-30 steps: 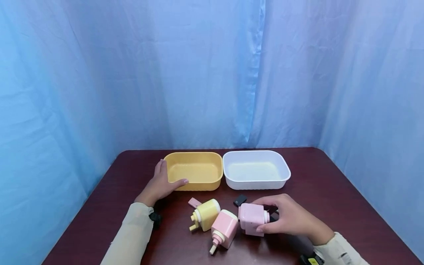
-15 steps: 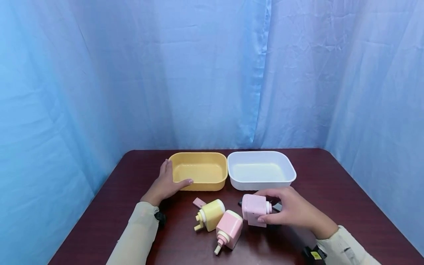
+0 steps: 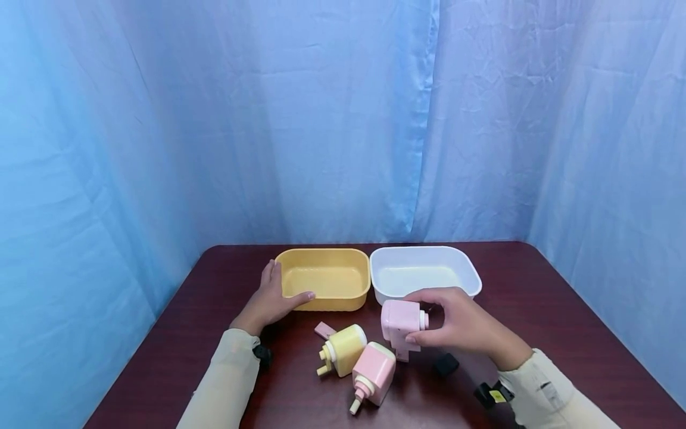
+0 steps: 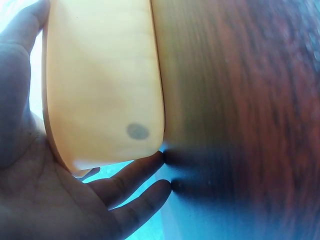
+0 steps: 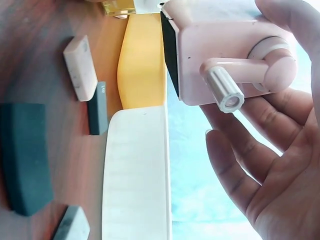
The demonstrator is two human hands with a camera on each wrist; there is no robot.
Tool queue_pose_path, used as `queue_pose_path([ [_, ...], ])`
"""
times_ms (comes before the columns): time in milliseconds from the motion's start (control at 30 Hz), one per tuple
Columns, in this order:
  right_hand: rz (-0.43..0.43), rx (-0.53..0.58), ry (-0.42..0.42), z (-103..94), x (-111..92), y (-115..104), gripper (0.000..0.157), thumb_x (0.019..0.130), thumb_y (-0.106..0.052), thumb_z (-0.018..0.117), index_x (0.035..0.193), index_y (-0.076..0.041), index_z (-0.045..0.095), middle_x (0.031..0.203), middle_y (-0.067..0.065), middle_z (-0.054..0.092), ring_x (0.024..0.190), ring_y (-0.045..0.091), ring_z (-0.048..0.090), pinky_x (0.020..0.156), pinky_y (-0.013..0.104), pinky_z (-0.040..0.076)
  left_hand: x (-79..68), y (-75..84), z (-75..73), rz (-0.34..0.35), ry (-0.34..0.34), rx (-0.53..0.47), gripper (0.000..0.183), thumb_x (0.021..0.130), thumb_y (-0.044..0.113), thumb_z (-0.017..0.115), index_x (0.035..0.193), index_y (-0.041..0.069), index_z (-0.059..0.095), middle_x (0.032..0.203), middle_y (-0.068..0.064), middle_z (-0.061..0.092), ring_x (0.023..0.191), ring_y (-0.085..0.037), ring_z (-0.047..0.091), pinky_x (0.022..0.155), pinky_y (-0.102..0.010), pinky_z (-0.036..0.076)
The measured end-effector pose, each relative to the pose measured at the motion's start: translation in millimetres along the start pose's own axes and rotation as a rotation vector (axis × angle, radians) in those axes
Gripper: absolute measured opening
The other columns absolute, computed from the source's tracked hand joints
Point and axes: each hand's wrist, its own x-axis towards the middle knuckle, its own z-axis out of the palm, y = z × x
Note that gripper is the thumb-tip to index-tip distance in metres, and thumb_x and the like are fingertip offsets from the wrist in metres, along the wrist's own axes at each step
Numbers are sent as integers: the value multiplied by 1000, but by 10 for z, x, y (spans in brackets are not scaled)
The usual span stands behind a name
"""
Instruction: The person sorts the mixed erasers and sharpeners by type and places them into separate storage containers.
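My right hand (image 3: 463,325) holds a light-pink crank pencil sharpener (image 3: 401,319) between thumb and fingers, raised off the table in front of the white bin (image 3: 415,275). In the right wrist view its crank handle (image 5: 225,90) faces the camera. My left hand (image 3: 268,305) grips the left end of the yellow bin (image 3: 339,302), thumb along the front rim and fingers round the end wall. On the table nearer the person lie a yellow pencil sharpener (image 3: 345,350) and a second pink pencil sharpener (image 3: 375,366), side by side with their cranks toward the front.
A small pink block (image 3: 324,330) lies behind the yellow sharpener. Another pink block (image 3: 402,356) shows below the held one, and a black block (image 3: 445,364) lies under the right hand. The bins stand side by side near the back edge, before a blue curtain (image 3: 343,119).
My right hand has lifted the light-pink pencil sharpener and carried it up and away toward the white bin, uncovering small blocks beneath. The left hand stays at the yellow bin.
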Motion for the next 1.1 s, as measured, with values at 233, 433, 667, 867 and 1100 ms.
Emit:
queue_pose_path([
  [233,-2,4,11,0,147,7,48,77,-41,92,119,-31,72,97,-19,72,86,4,67,72,32,59,-2,-1,3,4,-8,2,136,76,84,68,167,13,-2,174,-10,-11,152,-44,32,116,-60,38],
  [433,15,-19,32,-11,278,-15,48,77,-42,92,120,-31,73,100,-20,72,89,4,67,74,33,58,-12,5,4,11,-9,4,133,76,83,68,168,13,1,174,-9,-11,151,-45,34,114,-61,40],
  [667,84,13,26,-14,416,-48,48,75,-45,92,118,-36,73,96,-18,72,85,9,65,70,32,55,-19,22,6,12,-10,13,132,77,83,68,168,12,3,174,-10,-10,149,-46,37,113,-61,41],
  [867,101,39,15,34,572,-61,46,76,-47,91,118,-37,72,97,-15,71,84,13,64,67,32,56,-23,10,-7,12,4,10,133,76,84,68,168,12,4,174,-9,-10,148,-46,39,114,-60,41],
  [1100,66,-25,44,53,746,-50,49,75,-47,91,118,-32,73,99,-18,70,85,8,63,67,31,55,-15,6,0,5,2,18,132,76,84,68,168,12,5,174,-10,-9,148,-47,39,113,-61,41],
])
